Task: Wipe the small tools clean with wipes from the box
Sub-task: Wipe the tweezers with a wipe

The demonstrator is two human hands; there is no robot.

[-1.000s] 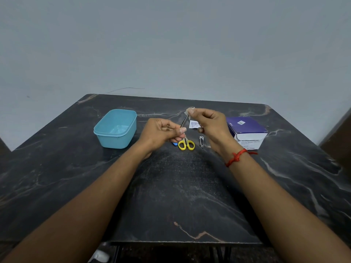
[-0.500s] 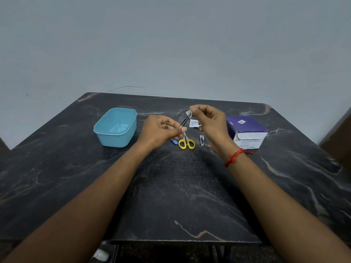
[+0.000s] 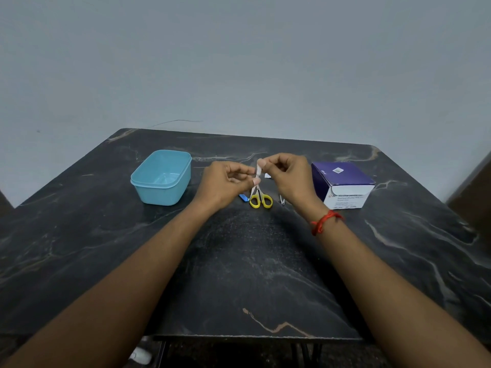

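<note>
My left hand [image 3: 227, 183] pinches the lower end of a thin metal tool [image 3: 256, 178] held above the table. Pinched in my right hand [image 3: 288, 176] is a small white wipe [image 3: 258, 169], folded around the tool's upper end. Most of the tool is hidden by fingers and wipe. On the table below lie yellow-handled scissors [image 3: 261, 201], a small metal nail clipper [image 3: 282, 200] and a blue item [image 3: 243, 197] partly hidden under my left hand. The purple and white wipe box [image 3: 342, 183] stands to the right.
A light blue plastic tub [image 3: 162, 176] stands open to the left of my hands. A torn white wipe packet [image 3: 267, 176] lies behind my right hand. The dark marble table [image 3: 239, 274] ends in a near edge below my forearms.
My right hand with the wipe has slid a little down the tool toward my left hand, and the tool now stands more upright. The things on the table have not moved.
</note>
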